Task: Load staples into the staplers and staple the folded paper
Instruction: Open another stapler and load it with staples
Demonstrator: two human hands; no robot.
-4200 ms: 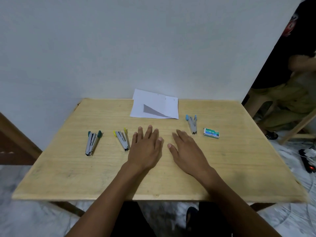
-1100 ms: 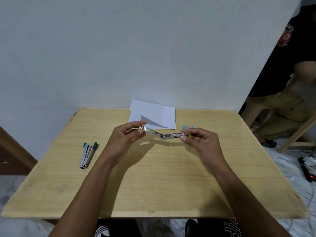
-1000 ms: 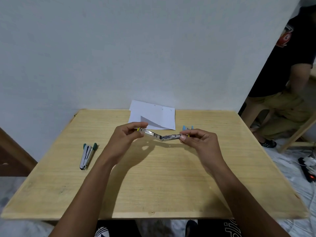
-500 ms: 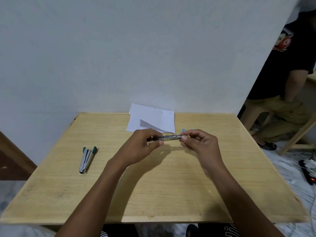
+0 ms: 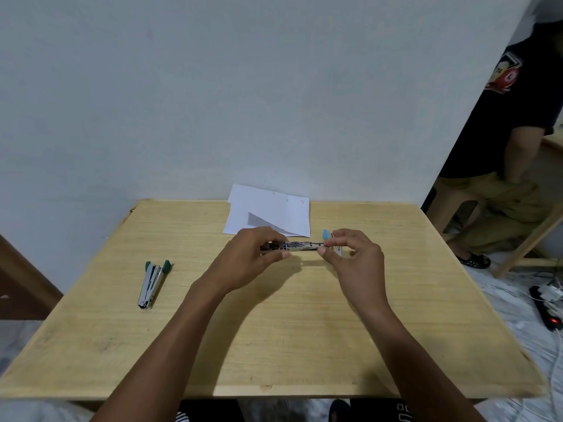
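Note:
Both hands hold a small metal stapler level above the wooden table. My left hand grips its left end; my right hand pinches its right end. Its yellow tips are hidden by my fingers. A green-tipped stapler lies at the table's left. A blue-tipped stapler peeks out behind my right hand. The folded white paper lies at the table's far edge against the wall. The staple box is hidden.
A white wall stands right behind the table. A person in a black shirt sits off the table's right side by a wooden frame. A power strip with cables lies on the floor at right.
From resting flat on the table, my hands picked up the yellow-tipped stapler and spread it open in a V. It has since been flattened to a straight line, with my left hand closer in.

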